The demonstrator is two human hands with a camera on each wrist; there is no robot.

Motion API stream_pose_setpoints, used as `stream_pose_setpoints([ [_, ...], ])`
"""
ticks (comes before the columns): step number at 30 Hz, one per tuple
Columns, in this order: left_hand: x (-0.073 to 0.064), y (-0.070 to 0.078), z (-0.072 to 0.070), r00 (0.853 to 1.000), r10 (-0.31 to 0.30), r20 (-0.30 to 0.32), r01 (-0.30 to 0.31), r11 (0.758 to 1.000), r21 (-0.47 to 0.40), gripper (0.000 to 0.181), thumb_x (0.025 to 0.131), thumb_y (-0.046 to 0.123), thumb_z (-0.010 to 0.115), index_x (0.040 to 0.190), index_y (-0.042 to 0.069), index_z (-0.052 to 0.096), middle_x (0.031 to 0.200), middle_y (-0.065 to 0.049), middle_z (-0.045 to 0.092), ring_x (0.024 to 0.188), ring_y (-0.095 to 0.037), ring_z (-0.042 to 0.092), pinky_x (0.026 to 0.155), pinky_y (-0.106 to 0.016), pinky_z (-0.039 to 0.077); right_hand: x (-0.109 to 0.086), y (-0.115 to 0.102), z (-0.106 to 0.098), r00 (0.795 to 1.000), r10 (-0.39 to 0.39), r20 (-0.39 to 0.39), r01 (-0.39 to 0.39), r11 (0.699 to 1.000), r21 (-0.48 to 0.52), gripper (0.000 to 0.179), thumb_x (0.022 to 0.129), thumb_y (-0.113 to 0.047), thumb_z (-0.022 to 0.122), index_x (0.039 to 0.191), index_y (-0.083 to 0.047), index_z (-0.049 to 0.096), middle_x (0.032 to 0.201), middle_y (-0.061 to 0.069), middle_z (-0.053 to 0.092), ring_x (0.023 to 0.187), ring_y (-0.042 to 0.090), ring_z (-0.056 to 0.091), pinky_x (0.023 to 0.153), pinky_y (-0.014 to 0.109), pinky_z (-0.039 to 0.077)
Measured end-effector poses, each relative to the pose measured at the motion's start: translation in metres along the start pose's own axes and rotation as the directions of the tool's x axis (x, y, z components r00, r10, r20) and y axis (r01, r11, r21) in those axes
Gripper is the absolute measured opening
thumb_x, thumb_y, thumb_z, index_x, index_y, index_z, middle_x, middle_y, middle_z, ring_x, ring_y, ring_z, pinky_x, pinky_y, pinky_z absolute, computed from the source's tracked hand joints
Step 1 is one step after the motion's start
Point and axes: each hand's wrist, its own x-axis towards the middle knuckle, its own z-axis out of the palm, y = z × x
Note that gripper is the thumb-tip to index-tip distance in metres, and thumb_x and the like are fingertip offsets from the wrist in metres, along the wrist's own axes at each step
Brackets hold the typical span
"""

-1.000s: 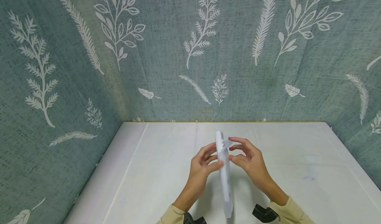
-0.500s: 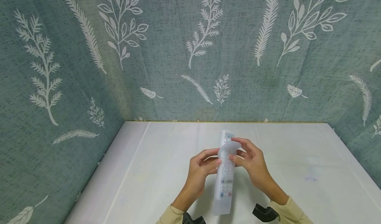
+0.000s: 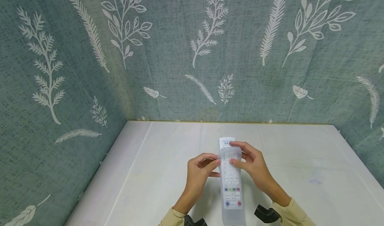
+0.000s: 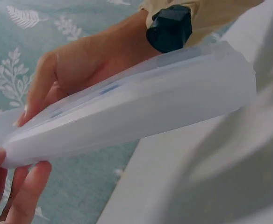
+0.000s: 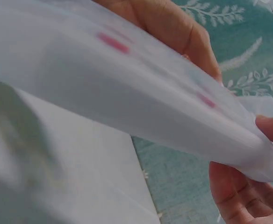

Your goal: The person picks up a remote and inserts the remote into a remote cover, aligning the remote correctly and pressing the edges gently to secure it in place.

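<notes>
A white remote control (image 3: 226, 142) with several rows of buttons lies mostly inside a translucent sleeve cover (image 3: 233, 217). Its far end sticks out past the cover's opening, while the cover's near end extends beyond the remote. My left hand (image 3: 199, 172) grips the covered remote by its left edge, thumb on the front and fingers behind. At the right edge, my right hand (image 3: 255, 166) holds it near the opening, with the thumb on the button face and the index finger by the protruding end. In the left wrist view the cover (image 4: 174, 98) runs lengthwise, seen side-on.
A white table (image 3: 162, 166) spreads beneath both hands, the remote's shadow falling on it. Green leaf-patterned fabric (image 3: 174, 52) stands behind and along both sides. Black wrist devices (image 3: 267, 214) sit by both cuffs.
The remote, earlier edge-on, has turned so its button face shows toward the head camera. The cover's opening edge, earlier folded out under the right fingers, now lies flatter around the remote.
</notes>
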Motion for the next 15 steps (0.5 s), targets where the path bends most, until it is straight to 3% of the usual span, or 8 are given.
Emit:
stream_pose_setpoints([
  [6,0.000,0.001,0.001,1.000,-0.021,0.018,0.022,0.999,-0.044,0.020,0.082,0.004,0.072,0.095,-0.010,0.066,0.093,-0.012,0.061,0.081,-0.021,0.063,0.058,-0.047,0.057,0.000,-0.004,-0.002,0.995,-0.085,0.045,0.086,0.996,-0.025,0.043,0.079,0.009,0.069,0.120,0.004,0.057,0.119,0.018,0.054,0.097,0.024,0.060,0.070,0.035,0.058],
  [15,0.002,0.010,0.007,0.999,0.010,0.034,-0.010,1.000,-0.010,0.020,0.082,0.008,0.073,0.092,-0.008,0.069,0.105,-0.016,0.060,0.088,-0.026,0.064,0.054,-0.045,0.057,-0.001,-0.012,-0.007,0.993,-0.081,0.087,0.086,0.995,-0.051,0.039,0.079,0.007,0.070,0.117,0.003,0.059,0.115,0.016,0.056,0.091,0.023,0.063,0.061,0.038,0.058],
])
